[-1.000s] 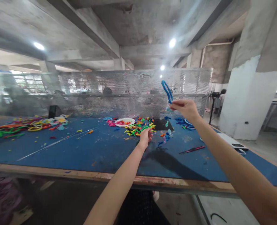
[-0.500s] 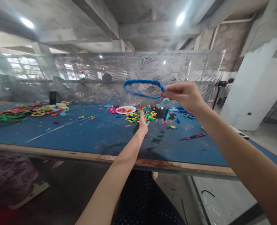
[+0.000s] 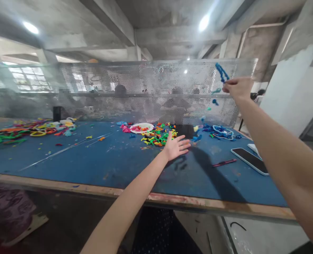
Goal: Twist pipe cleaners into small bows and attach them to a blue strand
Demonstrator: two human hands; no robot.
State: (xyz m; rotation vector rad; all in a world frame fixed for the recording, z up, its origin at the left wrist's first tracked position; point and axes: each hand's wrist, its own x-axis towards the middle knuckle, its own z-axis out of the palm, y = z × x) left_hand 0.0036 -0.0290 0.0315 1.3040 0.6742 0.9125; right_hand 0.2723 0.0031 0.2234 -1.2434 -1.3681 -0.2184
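Raised high at the right, my right hand [image 3: 238,88] pinches a blue fabric loop [image 3: 222,72] that looks like a hair tie. It points up and left from the fingertips. Small teal and blue pieces [image 3: 215,102] appear in the air beneath it; whether they hang or fall I cannot tell. My left hand [image 3: 176,146] is open, palm up and fingers spread, over the blue table [image 3: 92,158]. Close by it lies a heap of small green, yellow and orange knotted pieces [image 3: 156,139]. A few blue pieces [image 3: 197,138] sit just past its fingertips.
Behind the heap is a white plate [image 3: 135,126] with coloured bits. Blue loops [image 3: 222,132] lie at the right. A pink pen-like tool [image 3: 224,163] and a phone [image 3: 248,160] are nearer. Coloured loops [image 3: 21,130] pile at the left. A perforated screen [image 3: 145,81] stands behind.
My right hand has moved up and right with the blue loop, which now looks narrower. My left hand has moved from the heap toward the right and turned palm up, fingers spread.
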